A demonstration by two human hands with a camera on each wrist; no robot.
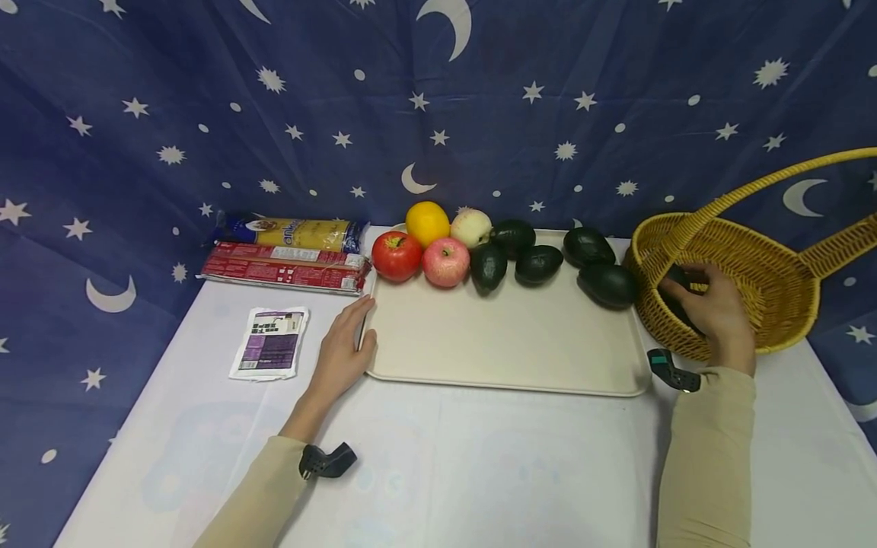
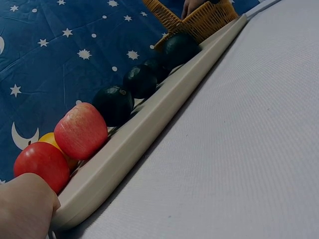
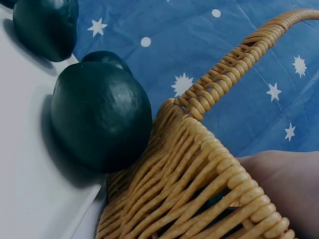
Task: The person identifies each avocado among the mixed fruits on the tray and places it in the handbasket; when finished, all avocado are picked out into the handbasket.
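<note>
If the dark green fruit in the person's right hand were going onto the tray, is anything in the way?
Yes: the basket. Its tray-side wall and the foot of its handle stand between the avocado in the right hand and the tray. Past that wall, another avocado lies at the tray's right edge.

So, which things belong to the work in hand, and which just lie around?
Likely work: dark green oval avocados, yellow wicker basket, cream rectangular tray, round red, pink, yellow and pale fruits.

Likely lying around: long yellow-blue bag, flat red packet, white-purple pouch.
</note>
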